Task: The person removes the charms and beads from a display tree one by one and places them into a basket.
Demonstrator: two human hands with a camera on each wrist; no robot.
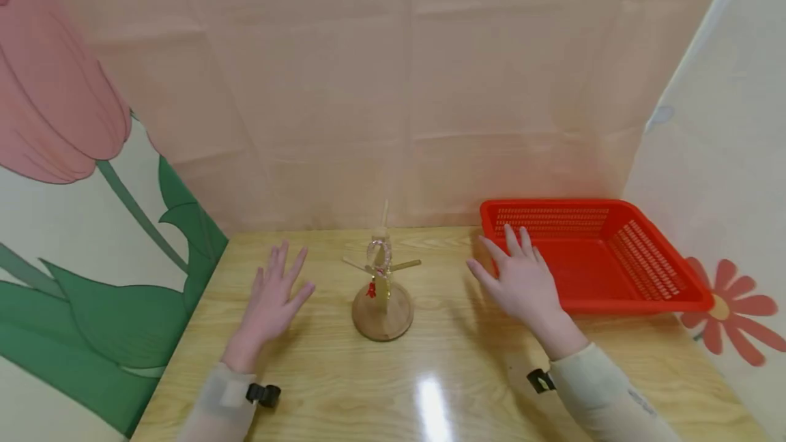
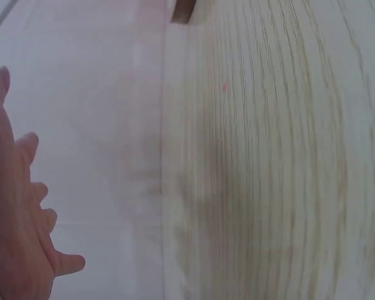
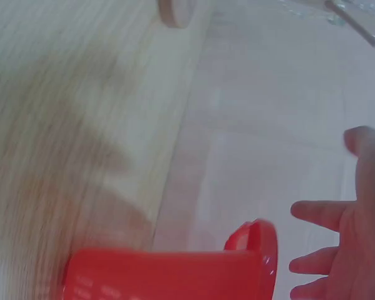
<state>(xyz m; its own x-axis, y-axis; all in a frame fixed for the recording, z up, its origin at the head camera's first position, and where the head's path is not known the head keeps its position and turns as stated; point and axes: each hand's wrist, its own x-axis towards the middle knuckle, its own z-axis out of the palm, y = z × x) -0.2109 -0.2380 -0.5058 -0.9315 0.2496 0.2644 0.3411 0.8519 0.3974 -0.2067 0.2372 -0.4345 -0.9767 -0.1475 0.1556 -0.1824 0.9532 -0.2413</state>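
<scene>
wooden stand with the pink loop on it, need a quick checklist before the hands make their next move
1. Left hand free: ok, holds nothing.
2. Right hand free: ok, holds nothing.
3. Light brown wooden stand with a round base upright: ok.
4. Pale pink, beaded-looking loop on the stand: ok, hanging near its top.
5. Small red charm securely hung: cannot tell, too small.
6. Red rectangular plastic basket apart from the right hand: ok, the right wrist view shows a gap.
</scene>
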